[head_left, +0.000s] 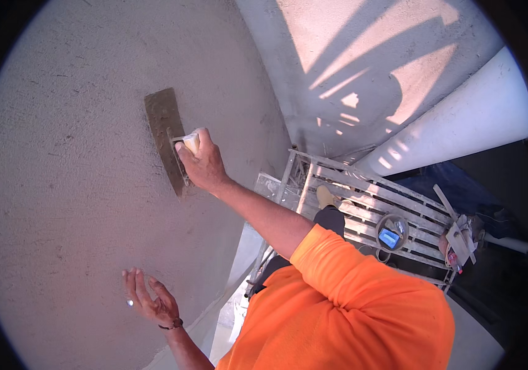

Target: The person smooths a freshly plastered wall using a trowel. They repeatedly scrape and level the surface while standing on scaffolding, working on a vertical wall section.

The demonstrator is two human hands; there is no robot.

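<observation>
My right hand (204,163) is closed round the pale handle of a plastering trowel (164,117). The trowel's long, grey-smeared blade lies close against the rough grey plastered wall (78,160), its length running roughly up and down in the picture. Lower down, my left hand (153,301) has its fingers spread and holds nothing. It is near the same wall; whether the fingertips touch it I cannot tell. A ring shows on one finger, and a dark bracelet circles the wrist.
Below me is a slatted scaffold platform (362,213) where my foot stands. A round bucket (392,232) with a blue item inside sits on it, beside boards and scraps (459,243) at its end. A thick white column (461,117) and a sunlit second wall (362,61) rise at right.
</observation>
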